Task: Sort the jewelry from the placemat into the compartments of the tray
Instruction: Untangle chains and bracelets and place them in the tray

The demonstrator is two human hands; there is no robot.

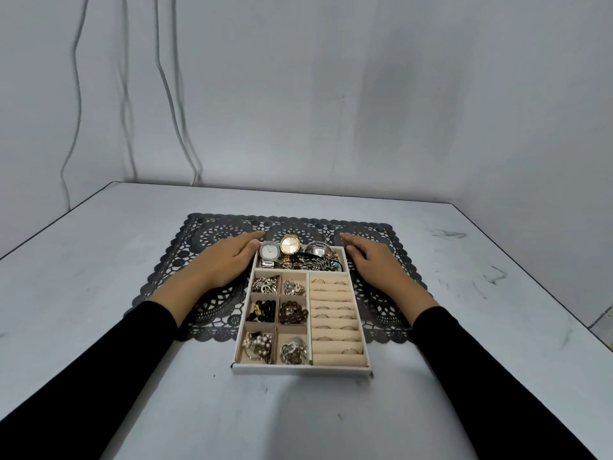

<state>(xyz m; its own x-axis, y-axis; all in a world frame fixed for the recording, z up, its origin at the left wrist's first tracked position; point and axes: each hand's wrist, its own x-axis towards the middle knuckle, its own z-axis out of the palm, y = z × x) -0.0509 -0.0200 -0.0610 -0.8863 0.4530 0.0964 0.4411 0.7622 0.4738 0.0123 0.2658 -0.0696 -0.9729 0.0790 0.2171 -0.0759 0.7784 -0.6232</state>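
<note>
A beige compartment tray point(302, 368) lies over the near half of a dark lace placemat point(381, 234). Its far compartment holds three watches, a silver one point(269, 252), a gold one point(290, 245) and a smaller one point(316, 250), with chains. Six small left compartments hold bracelets, beads point(293, 312) and pearl pieces point(257, 343). The right section of ring rolls point(335, 322) carries several rings. My left hand point(229, 257) rests flat against the tray's far left side, fingers straight. My right hand point(371, 260) rests flat against its far right side. Neither hand holds anything.
The tray and placemat sit on a white table point(99, 260) set into a corner of grey walls. Cables point(172, 104) hang down the wall at the back left. The table's right edge point(544, 270) runs diagonally toward me.
</note>
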